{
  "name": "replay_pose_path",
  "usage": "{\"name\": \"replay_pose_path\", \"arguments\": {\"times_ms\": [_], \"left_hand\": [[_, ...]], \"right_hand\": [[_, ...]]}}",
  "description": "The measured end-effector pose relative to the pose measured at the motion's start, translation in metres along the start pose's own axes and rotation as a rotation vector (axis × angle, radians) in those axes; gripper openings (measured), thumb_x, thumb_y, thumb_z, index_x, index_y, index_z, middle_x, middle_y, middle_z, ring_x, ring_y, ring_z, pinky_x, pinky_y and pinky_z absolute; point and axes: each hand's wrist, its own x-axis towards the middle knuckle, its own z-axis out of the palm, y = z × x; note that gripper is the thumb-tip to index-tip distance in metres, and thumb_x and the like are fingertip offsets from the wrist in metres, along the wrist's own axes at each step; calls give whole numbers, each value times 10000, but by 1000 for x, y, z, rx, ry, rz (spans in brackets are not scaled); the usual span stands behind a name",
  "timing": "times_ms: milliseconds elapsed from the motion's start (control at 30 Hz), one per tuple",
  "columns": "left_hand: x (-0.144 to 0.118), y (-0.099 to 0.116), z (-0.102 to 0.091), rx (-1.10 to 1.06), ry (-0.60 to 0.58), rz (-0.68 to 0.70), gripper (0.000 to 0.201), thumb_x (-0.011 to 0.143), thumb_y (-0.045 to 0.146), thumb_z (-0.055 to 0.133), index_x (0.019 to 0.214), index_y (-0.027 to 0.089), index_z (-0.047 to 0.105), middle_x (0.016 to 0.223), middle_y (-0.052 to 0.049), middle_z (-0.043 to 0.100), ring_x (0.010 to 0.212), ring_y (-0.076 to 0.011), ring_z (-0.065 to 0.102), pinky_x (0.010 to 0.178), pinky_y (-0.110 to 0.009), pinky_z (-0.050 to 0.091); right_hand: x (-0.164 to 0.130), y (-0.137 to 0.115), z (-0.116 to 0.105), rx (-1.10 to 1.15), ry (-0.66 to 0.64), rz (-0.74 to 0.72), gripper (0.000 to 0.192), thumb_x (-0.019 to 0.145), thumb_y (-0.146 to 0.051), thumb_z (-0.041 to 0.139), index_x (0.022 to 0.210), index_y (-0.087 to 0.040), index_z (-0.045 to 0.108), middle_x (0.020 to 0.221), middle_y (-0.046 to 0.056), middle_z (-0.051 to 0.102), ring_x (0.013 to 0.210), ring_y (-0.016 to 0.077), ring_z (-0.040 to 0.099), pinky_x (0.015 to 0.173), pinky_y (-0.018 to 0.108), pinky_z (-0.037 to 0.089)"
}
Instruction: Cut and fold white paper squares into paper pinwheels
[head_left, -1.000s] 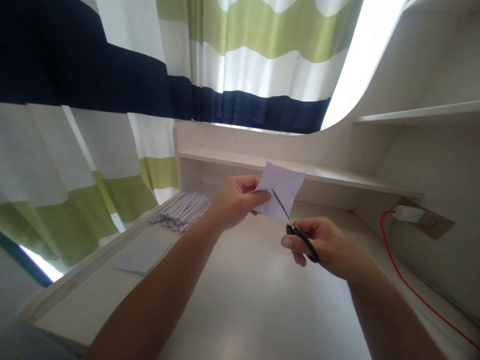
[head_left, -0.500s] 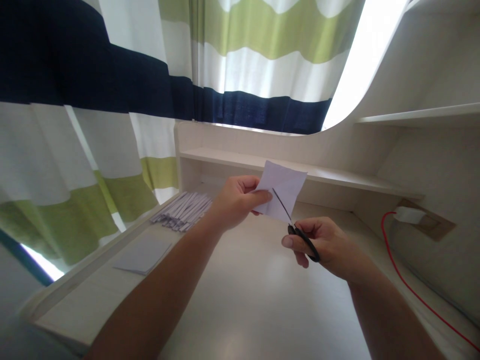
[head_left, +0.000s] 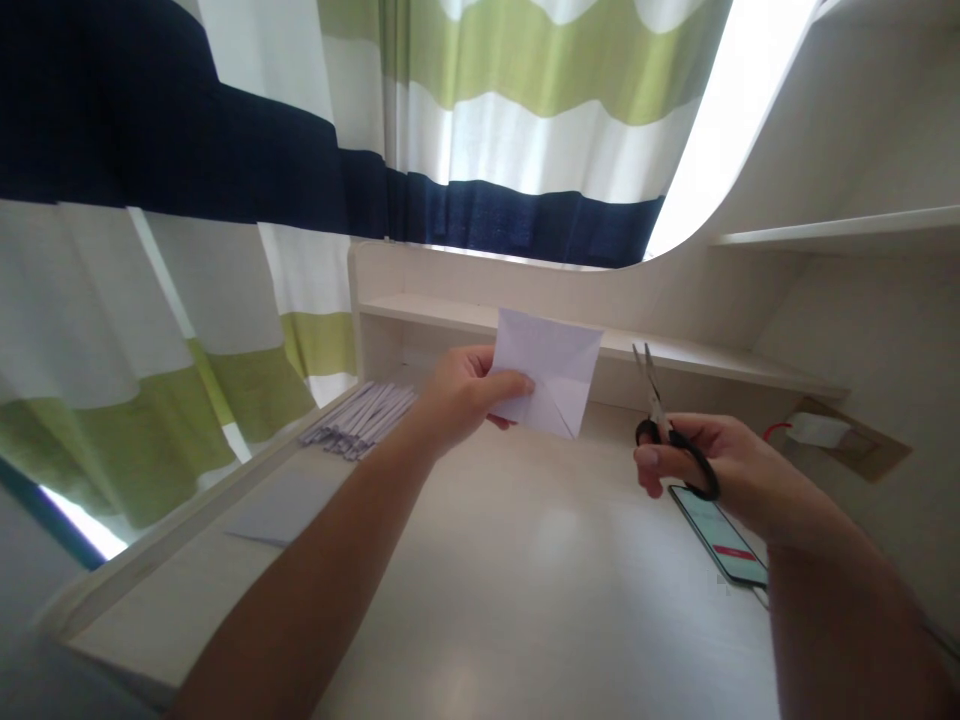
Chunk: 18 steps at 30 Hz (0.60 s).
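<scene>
A square of white paper (head_left: pixel 555 365) is pinched at its left side by my left hand (head_left: pixel 469 395), thumb in front. From its lower edge a slanting cut line runs up toward the thumb. To the right, apart from the paper, my right hand (head_left: pixel 705 460) grips black-handled scissors (head_left: pixel 654 395) with fingers in the loops. Their blades point up and stand slightly apart. Below my left forearm lies more flat white paper (head_left: pixel 281 505) on the desk, partly covered by the arm.
A pile of narrow white paper strips (head_left: pixel 360 418) lies at the desk's left back. Under my right hand a phone (head_left: pixel 720 535) with a lit screen rests on the white desk (head_left: pixel 510 580). A low shelf (head_left: pixel 450 314) runs along the back, before striped curtains (head_left: pixel 517 150).
My right hand has drawn the scissors out of the paper and moved right, uncovering the phone. The paper has shifted slightly left and turned, showing the cut line.
</scene>
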Motion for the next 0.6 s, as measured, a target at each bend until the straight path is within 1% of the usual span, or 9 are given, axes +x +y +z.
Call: {"name": "replay_pose_path", "arguments": {"times_ms": [100, 167, 200, 267, 333, 400, 467, 533, 600], "left_hand": [[0, -3, 3, 65, -72, -40, 207, 721, 291, 786, 864, 141, 789, 789, -69, 763, 615, -155, 676, 476, -221, 528], [-1, -4, 4, 140, -168, -88, 180, 729, 273, 764, 859, 152, 796, 783, -62, 765, 618, -158, 681, 483, -222, 520], [-2, -4, 5, 185, -229, -117, 169, 734, 263, 752, 857, 157, 801, 778, -58, 765, 624, -161, 685, 488, -222, 512], [-4, -4, 6, 274, -342, -172, 159, 746, 254, 734, 852, 163, 810, 764, -50, 761, 641, -168, 691, 504, -225, 498], [-5, -4, 7, 338, -400, -207, 158, 762, 276, 740, 843, 163, 814, 757, -43, 755, 650, -168, 689, 525, -230, 494], [-5, -4, 8, 346, -383, -212, 183, 776, 323, 766, 852, 164, 815, 768, -35, 755, 652, -157, 683, 543, -226, 494], [-3, -6, 8, 300, -313, -179, 222, 784, 375, 791, 856, 165, 808, 777, -30, 755, 655, -142, 678, 552, -215, 496], [1, -8, 7, 230, -234, -135, 264, 783, 416, 814, 849, 162, 788, 772, -32, 749, 652, -133, 674, 554, -211, 513], [3, -10, 6, 170, -189, -122, 311, 769, 441, 843, 880, 161, 766, 794, -45, 756, 663, -141, 687, 551, -220, 547]], "right_hand": [[4, 0, 6, 159, 158, -25, 372, 828, -555, 819, 834, -194, 728, 814, 75, 731, 715, 201, 665, 712, 352, 542], [10, -1, 18, 281, 309, -70, 381, 785, -532, 867, 922, -202, 735, 858, 76, 743, 723, 204, 685, 737, 371, 580], [13, -2, 25, 313, 347, -96, 392, 761, -505, 894, 963, -206, 741, 852, 68, 739, 732, 203, 689, 726, 361, 585], [18, -3, 38, 354, 372, -132, 379, 707, -446, 941, 931, -211, 748, 817, 39, 720, 713, 178, 664, 657, 309, 565], [20, -4, 46, 376, 332, -146, 363, 633, -401, 981, 816, -199, 741, 746, 13, 689, 656, 150, 624, 594, 274, 533], [20, -3, 49, 403, 293, -154, 351, 589, -368, 996, 738, -188, 733, 695, -2, 666, 610, 131, 595, 559, 258, 514], [20, -2, 49, 420, 315, -177, 313, 601, -332, 989, 724, -186, 741, 683, -9, 662, 594, 119, 584, 547, 245, 504], [20, 0, 49, 425, 410, -218, 269, 633, -292, 974, 738, -192, 748, 682, -16, 662, 591, 107, 573, 539, 228, 491], [20, 1, 49, 423, 535, -261, 248, 646, -257, 964, 746, -198, 746, 681, -22, 660, 591, 102, 561, 531, 217, 476]]}}
